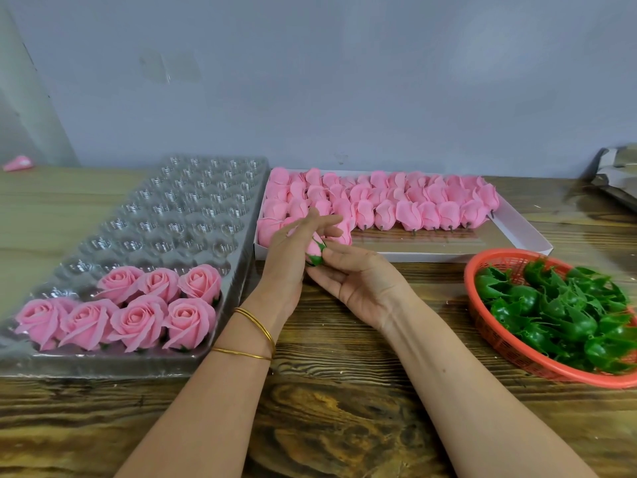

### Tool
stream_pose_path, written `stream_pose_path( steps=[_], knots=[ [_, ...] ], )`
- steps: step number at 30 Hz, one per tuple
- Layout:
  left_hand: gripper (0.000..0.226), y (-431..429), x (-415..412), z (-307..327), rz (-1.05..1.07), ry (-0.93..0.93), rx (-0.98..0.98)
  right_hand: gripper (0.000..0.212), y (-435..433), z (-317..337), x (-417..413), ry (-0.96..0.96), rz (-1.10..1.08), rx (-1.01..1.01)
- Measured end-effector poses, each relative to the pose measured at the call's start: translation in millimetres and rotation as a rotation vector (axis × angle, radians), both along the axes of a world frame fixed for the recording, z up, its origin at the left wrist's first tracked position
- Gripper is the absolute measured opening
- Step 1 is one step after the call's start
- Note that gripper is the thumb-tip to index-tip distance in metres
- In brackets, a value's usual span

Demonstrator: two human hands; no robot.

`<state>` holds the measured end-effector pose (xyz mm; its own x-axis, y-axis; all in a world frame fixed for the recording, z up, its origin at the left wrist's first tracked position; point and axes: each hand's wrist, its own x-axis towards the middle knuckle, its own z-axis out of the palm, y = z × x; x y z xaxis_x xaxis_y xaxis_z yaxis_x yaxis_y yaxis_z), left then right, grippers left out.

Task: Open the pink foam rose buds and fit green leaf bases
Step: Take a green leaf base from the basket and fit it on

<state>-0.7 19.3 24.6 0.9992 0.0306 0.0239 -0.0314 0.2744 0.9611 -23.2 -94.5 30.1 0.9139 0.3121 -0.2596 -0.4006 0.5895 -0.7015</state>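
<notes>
The left hand (289,255) pinches a pink bud (313,246) with its fingertips. The right hand (358,281) pinches the green base (316,260) at the bottom of the bud. Both are just above the table (327,357). Behind them, a white box (527,232) holds more buds (413,205). A red basket (469,281) holds loose bases (558,312). Seven open roses (138,312) sit in a clear tray (172,215).

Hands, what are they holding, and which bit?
One pink rose bud: the right hand pinches its green leaf base, the left hand holds its petals.
</notes>
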Motion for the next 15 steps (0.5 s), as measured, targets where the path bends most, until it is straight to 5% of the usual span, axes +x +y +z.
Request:
stream_pose_path(
  steps=[15],
  knots=[
    [0.037,-3.8,-7.4,3.2,-0.090,-0.001,-0.015,0.019,-0.8,2.5,-1.8,-0.022,0.034,-0.028]
  ],
)
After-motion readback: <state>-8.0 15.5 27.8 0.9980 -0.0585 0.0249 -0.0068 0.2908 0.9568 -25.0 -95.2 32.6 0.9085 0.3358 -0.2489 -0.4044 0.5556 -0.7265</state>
